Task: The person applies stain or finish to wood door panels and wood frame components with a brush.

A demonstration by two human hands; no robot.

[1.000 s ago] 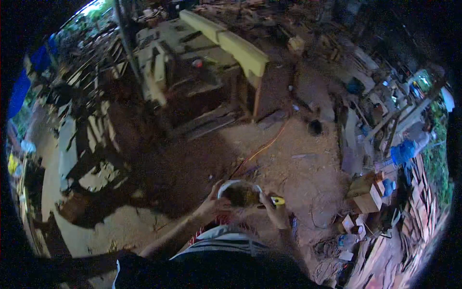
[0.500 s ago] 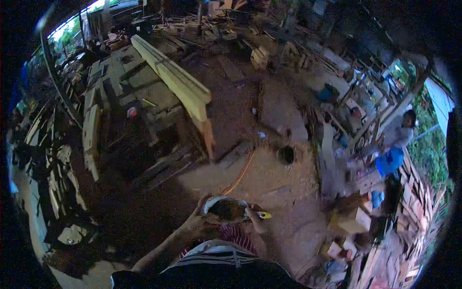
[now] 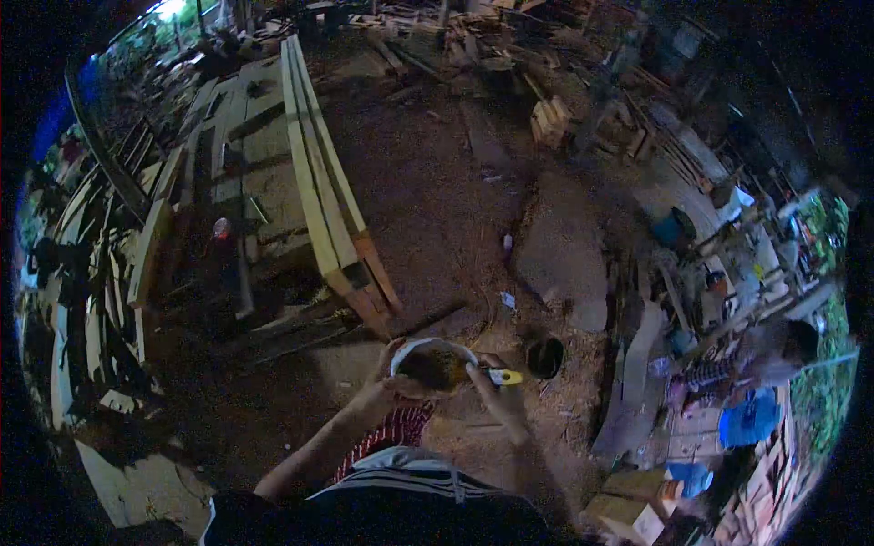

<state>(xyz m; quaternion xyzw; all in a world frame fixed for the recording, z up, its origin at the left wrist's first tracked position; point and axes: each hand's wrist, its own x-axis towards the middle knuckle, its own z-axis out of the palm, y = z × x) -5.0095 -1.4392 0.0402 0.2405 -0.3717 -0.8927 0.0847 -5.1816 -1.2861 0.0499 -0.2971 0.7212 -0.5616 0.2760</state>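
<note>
A round, white-rimmed bowl (image 3: 421, 344) with brown contents is held in front of my waist. My left hand (image 3: 384, 382) is closed around its left side, fingers at the rim. At the right side of the bowl, my right hand (image 3: 492, 389) is closed on a slim tool with a yellow handle (image 3: 504, 376). The handle sticks out to the right, past my fingers. Dim light hides the tool's other end, so its kind cannot be made out.
Long squared beams (image 3: 319, 173) lie ahead to the left, by stacked planks (image 3: 150, 255). A dark bucket (image 3: 545, 357) stands just right of my hands. At the right, a person (image 3: 765, 350) is beside a blue cloth-like item (image 3: 751, 419) and boxes (image 3: 628, 510).
My view has turned left and moved forward, so the beams and the bucket appear nearer. The bowl and both hands stay together; the bowl now shows more of its inside.
</note>
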